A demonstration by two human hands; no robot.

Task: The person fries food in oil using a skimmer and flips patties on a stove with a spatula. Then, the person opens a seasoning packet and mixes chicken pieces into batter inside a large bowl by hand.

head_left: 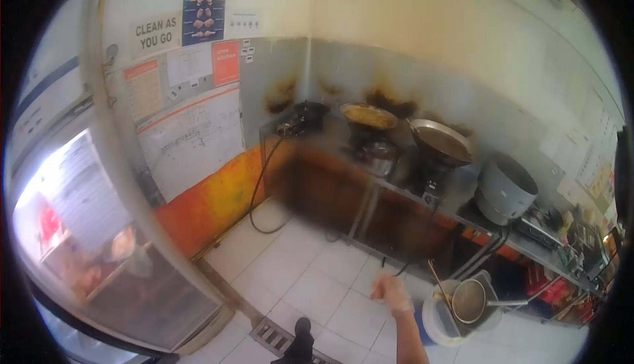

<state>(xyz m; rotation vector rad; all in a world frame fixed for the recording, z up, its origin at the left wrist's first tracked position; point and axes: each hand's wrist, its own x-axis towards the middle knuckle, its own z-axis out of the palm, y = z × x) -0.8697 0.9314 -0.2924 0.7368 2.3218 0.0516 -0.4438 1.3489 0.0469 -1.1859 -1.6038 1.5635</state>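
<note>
My right hand (391,293) reaches in from the bottom, over the white tiled floor. Its fingers look curled in, and nothing shows in them. Close to its right stands a white bucket (429,324). A round strainer (469,300) with a long metal handle rests across the bucket and the clear plastic tub (490,321) beside it. A thin wooden stick (437,283) leans up out of the bucket. My hand appears apart from all of these. My left hand is out of view.
Along the wall a metal cooking bench (413,196) carries two wide pans, a wok (441,141) and a pan of brownish contents (368,117), plus a large grey pot (507,188). A glass-fronted cabinet (86,225) stands left. A floor drain grate (276,341) lies by my shoe (302,339). A hose (253,212) hangs down.
</note>
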